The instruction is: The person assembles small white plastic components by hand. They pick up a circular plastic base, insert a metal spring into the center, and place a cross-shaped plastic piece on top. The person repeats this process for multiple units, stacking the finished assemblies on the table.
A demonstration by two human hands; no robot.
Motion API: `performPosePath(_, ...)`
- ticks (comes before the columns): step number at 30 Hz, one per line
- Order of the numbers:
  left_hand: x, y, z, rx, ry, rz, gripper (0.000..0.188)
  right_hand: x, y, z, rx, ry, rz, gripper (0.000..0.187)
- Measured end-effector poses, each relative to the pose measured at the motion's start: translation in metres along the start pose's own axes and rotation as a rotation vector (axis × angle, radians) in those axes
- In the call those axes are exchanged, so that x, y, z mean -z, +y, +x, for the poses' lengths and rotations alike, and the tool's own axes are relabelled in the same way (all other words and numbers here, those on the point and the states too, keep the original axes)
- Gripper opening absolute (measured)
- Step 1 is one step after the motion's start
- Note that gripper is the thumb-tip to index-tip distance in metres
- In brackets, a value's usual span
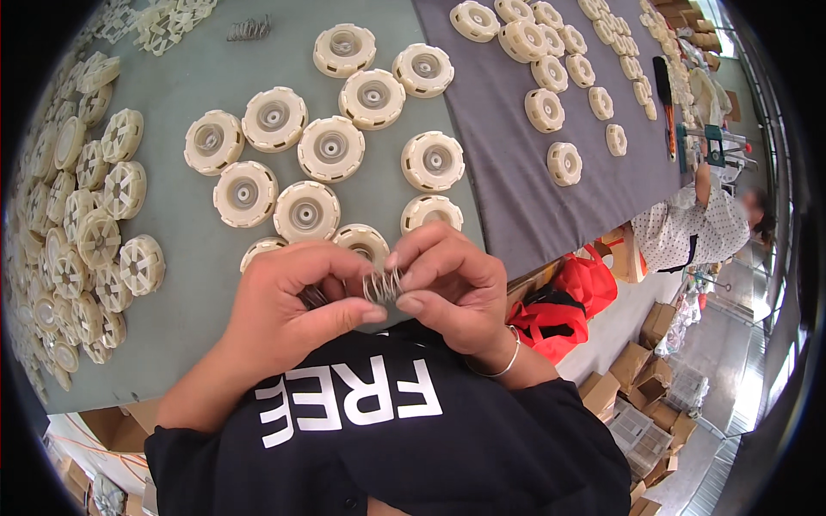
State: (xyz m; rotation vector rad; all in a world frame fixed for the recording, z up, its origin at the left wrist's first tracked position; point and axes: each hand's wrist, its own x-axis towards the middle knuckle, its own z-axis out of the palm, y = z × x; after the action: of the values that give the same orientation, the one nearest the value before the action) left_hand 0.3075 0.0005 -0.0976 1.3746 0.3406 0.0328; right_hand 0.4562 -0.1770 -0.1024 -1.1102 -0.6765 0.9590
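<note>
- Spring [382,286]: up between both hands, clear of any disc's middle, so by my judgement this one is not yet placed.
- Its long axis runs roughly left to right, nearly level, one end toward each hand; the ends look alike, so I cannot tell top from bottom.
- Left hand [292,288], just left of the spring: thumb and fingers pinch that end. Dark coils [313,297] show in its palm, partly hidden; how many, I cannot tell.
- Right hand [456,284], just right of the spring: fingers and thumb grasp the other end.
- Discs [307,211], beyond the spring on the green table [198,77]: about a dozen, cream, lying flat. Most show a coil around the hub, so these look done for that step; the nearest are partly covered by the hands.
- Spoked discs [123,189], well left of the spring: a large heap, no coils visible, seemingly left to handle.
- Far discs [564,163], right of and beyond the spring on dark cloth [499,112]: many, in loose rows; too small to tell their stage.
- Loose springs [249,29], farthest beyond the spring, to its left: a small group, apparently unused.
</note>
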Motion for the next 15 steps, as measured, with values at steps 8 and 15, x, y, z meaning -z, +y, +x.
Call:
performPosePath(8, 0.011, 0.002, -0.004, 0.37, -0.589, -0.327, 0.017, 0.019, -0.016, 0.013, 0.156, 0.088, 0.224, 0.013)
performPosePath(15, 0.016, 0.001, -0.004, 0.413, -0.418, -0.558, 0.017, 0.057, -0.031, -0.006, 0.002, 0.263, -0.701, 0.022)
